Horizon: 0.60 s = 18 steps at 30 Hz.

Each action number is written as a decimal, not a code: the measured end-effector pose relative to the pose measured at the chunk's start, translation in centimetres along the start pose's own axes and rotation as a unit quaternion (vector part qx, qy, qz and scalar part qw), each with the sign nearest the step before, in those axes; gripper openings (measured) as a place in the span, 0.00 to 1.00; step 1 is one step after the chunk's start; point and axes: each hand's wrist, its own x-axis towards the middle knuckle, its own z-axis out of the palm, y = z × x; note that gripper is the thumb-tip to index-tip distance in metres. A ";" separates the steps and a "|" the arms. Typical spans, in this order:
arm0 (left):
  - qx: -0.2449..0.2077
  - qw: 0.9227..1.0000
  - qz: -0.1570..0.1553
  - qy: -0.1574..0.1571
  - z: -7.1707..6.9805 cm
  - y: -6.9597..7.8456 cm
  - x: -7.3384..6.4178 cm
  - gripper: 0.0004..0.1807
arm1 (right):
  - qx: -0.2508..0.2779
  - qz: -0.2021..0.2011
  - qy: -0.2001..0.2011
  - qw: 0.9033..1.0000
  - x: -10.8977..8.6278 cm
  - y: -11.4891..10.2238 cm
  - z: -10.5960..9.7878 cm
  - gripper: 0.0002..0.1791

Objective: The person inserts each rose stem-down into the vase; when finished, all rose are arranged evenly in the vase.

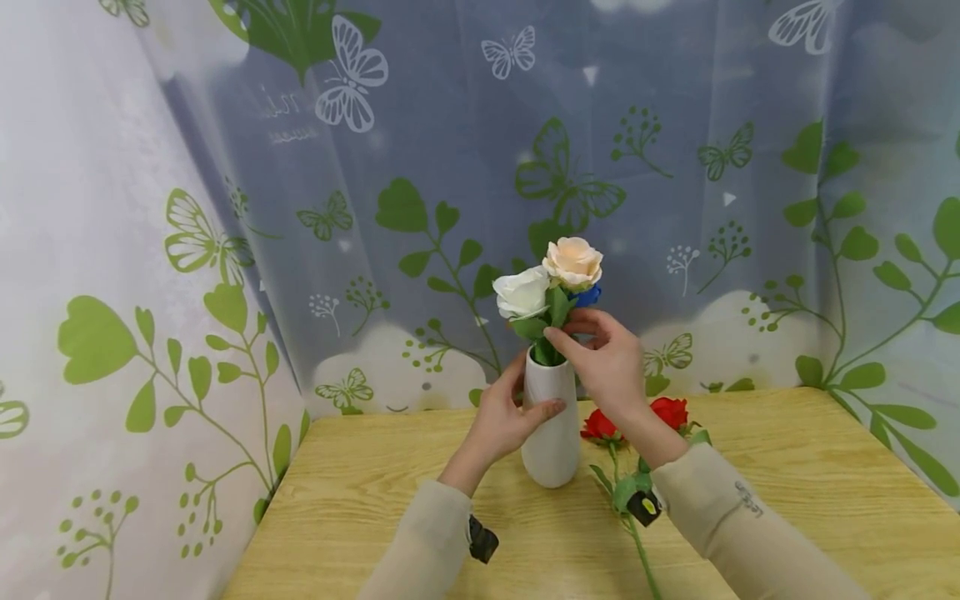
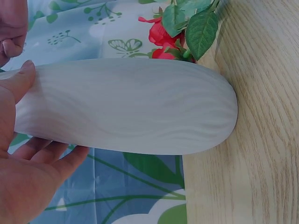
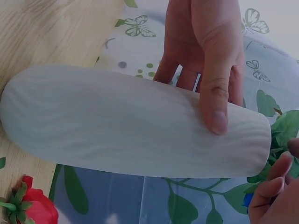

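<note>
A white vase (image 1: 551, 433) with a wavy surface stands upright on the wooden table. My left hand (image 1: 501, 417) grips its upper part, thumb in front and fingers round the far side; the right wrist view shows the same thumb on the vase (image 3: 140, 126). A white rose (image 1: 522, 293), a peach rose (image 1: 573, 263) and a partly hidden blue flower (image 1: 587, 296) rise from the vase mouth. Just above the rim, my right hand (image 1: 609, 358) pinches among the green leaves below the roses. Its fingertips partly hide which stem it holds.
Two red roses (image 1: 602, 425) with leafy stems lie on the wooden table (image 1: 360, 500), right of the vase and partly under my right forearm. A patterned curtain (image 1: 450, 125) hangs behind the table and along its sides.
</note>
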 end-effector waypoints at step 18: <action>0.013 1.000 -0.009 -0.007 0.0 0.0 -0.3 0.49 | -0.072 -0.020 -0.032 0.997 -0.5 0.9 0.5 0.10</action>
